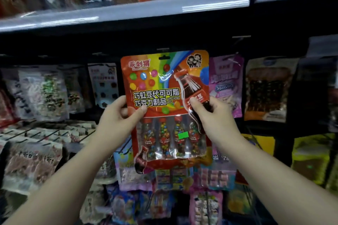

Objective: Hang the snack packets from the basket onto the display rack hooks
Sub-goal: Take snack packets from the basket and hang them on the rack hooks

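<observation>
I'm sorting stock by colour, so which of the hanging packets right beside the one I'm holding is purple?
The purple packet, hanging just right of the red packet in your hands. The packet to its left is pale with dark dots.

red snack packet (164, 86): glossy plastic film, smooth, white glare streaks across the printed upper half; lower half is a clear plastic window, also shiny, showing small bottles filled with coloured beads. green sticker (183, 135) on the window looks matt, paper-like. purple packet (226, 82) to the right: glossy film, creased, with highlights. dark packet (267, 89) further right: clear plastic front, shiny. shelf edge strip (215, 0) above: smooth, translucent plastic with reflections. hooks (163, 49) over the packets: thin metal wire, pale sheen.
</observation>
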Tool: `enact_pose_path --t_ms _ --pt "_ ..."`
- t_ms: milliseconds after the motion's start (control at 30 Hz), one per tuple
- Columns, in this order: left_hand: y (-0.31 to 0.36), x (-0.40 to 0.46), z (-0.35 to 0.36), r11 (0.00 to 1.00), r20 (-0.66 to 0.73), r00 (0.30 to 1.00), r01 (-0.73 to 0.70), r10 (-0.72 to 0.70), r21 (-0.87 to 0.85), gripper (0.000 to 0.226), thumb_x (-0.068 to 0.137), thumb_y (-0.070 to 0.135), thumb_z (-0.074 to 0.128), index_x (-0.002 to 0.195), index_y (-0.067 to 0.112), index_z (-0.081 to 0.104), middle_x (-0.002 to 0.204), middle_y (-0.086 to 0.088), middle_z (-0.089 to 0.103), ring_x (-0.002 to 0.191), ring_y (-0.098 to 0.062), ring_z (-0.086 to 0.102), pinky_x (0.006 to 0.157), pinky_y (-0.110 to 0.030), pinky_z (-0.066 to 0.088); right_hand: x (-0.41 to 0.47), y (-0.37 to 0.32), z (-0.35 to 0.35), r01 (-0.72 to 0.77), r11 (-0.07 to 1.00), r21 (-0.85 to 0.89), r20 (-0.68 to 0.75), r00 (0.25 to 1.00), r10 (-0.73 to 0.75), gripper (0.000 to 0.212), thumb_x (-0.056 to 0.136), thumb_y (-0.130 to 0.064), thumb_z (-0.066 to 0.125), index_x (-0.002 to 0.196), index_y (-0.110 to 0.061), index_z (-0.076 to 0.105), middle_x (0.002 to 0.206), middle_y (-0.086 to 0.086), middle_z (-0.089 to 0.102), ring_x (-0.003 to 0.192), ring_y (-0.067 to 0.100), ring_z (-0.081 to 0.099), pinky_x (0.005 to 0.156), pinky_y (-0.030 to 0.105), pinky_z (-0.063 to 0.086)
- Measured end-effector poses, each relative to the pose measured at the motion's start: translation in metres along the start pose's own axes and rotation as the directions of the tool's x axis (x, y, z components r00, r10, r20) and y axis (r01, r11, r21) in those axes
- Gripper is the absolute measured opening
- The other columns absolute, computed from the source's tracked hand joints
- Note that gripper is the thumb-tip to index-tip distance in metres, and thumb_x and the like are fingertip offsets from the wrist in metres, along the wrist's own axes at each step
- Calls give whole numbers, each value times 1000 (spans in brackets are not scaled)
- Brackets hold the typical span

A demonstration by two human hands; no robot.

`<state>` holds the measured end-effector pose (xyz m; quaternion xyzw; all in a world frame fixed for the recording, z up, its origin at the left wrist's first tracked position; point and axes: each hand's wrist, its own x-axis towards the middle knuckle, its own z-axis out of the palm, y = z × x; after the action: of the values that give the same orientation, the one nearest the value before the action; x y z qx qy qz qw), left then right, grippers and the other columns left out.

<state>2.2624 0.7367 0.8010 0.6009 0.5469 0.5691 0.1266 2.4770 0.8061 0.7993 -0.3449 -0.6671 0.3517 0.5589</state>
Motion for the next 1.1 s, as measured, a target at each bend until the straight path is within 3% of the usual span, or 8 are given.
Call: enact_pose_path --t_ms 133,233,333,400,600,800,933,1100 --pt "1 9 2 1000 47 999 -5 5 12 16 89 38 64 103 31 61 88 -35 60 57 -37 48 56 -32 40 -1 -4 -1 -33 999 -3 -32 999 32 27 92 -40 58 86 -15 67 78 2 72 71 18 68 63 35 52" --pt "-2 16 4 1000 55 998 -20 20 -4 20 91 34 62 109 38 55 88 -29 61 59 -31 55 57 -29 48 1 -2 3 -28 999 -29 -72 997 25 32 91 -41 57 84 -12 67 75 3 69 65 17 64 56 29 45" --pt "-14 25 6 999 53 998 -19 22 -46 60 91 29 64 140 42 32 105 -3 70 85 -32 68 76 -42 60 6 5 8 -46 997 -54 -85 996 42 35 91 -40 58 81 -8 65 67 1 64 58 12 58 55 26 40" --pt "-22 28 7 998 63 997 -43 46 -41 83 91 27 64 142 61 9 122 7 64 91 -35 68 79 -47 59 11 10 11 -50 997 -61 -75 996 45 32 92 -39 58 80 -11 67 70 0 68 62 13 61 57 26 42" --pt "-38 47 13 997 74 995 -58 62 -50 85 93 21 61 141 66 8 101 32 61 96 -37 63 80 -52 57 32 24 16 -37 996 -79 -47 998 34 37 92 -41 56 91 -5 66 83 10 70 77 24 66 67 37 52" --pt "-45 67 19 997 42 996 -80 81 -23 82 93 21 62 145 59 11 100 24 57 99 -31 65 82 -41 59 52 33 18 -32 997 -70 -50 998 29 30 92 -39 57 81 -12 63 65 -5 65 56 2 60 55 22 42" --pt "-53 74 21 999 38 998 -52 52 -4 80 93 21 62 146 56 13 104 28 58 92 -27 68 79 -33 60 61 41 20 -37 995 -91 -27 999 34 25 92 -39 57 91 -16 65 78 -3 70 68 7 65 58 24 46" --pt "-56 83 21 999 39 998 -41 40 25 80 93 24 62 143 61 13 101 9 57 96 -36 66 78 -47 59 68 44 23 -33 995 -99 -23 999 30 24 93 -38 56 91 -14 63 77 -3 67 71 13 65 61 27 49"
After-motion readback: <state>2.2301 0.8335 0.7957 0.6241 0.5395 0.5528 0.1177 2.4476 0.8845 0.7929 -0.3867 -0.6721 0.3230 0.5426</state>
